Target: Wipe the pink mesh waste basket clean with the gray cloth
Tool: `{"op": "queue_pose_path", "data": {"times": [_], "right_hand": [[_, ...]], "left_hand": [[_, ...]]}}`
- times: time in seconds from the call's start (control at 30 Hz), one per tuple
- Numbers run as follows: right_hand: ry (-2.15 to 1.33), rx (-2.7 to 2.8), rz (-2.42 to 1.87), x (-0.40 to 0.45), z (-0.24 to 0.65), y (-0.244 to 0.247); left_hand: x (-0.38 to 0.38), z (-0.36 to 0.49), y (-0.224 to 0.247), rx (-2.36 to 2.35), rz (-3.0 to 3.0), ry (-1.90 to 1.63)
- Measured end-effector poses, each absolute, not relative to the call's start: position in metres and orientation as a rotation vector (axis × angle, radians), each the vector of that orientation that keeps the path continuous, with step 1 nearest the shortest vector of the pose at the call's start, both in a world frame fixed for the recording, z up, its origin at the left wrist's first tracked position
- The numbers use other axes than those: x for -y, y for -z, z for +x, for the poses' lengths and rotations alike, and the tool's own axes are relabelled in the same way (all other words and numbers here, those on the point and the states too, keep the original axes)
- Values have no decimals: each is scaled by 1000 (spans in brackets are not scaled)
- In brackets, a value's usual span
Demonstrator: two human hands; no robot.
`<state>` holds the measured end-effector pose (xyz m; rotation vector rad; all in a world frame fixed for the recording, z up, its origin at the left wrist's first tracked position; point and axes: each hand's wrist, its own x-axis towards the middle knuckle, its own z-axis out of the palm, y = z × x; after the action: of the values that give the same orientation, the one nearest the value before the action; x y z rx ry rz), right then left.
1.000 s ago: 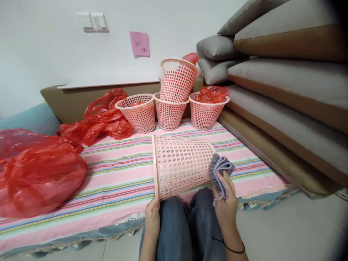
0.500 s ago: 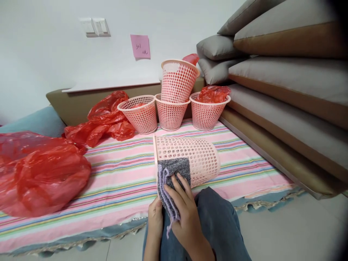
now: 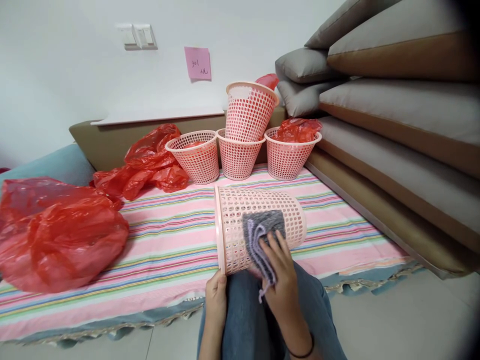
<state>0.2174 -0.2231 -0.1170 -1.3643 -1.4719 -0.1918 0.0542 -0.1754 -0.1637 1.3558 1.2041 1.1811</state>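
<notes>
A pale pink perforated plastic basket (image 3: pixel 240 200) lies on its side near my knees, its rim to the left and its base to the right. My left hand (image 3: pixel 216 290) grips the rim at its lower edge, with the thumb on the near side. A folded grey cloth with a lilac edge (image 3: pixel 264 222) lies against the basket's side. My right hand (image 3: pixel 279 265) presses it there, fingers bent over the cloth; the hand is slightly blurred. The basket's inside is mostly hidden.
Behind stand several pink baskets (image 3: pixel 198 160), one tilted inside another (image 3: pixel 249 112), some holding red plastic bags. Large red bags (image 3: pixel 63 240) lie at the left on the striped cloth (image 3: pixel 165 240). Grey and brown cushions (image 3: pixel 397 110) are stacked at the right.
My right hand has slid the cloth rightward along the basket's side, from near the rim towards the base. My left hand still holds the rim. The view has shifted slightly.
</notes>
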Motion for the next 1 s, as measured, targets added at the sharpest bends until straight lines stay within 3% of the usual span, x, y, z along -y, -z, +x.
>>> {"op": "queue_pose_path", "data": {"times": [0.37,0.8,1.0], "right_hand": [[195,985,-1580,222,301,158],[180,1531,-1352,199,198,87],[163,1660,-1252,200,185,78]], "left_hand": [[170,49,170,-1197,1454,-1140],[176,56,161,-1221,1395,-1186],[180,62,155,-1260,1378,-1187]]}}
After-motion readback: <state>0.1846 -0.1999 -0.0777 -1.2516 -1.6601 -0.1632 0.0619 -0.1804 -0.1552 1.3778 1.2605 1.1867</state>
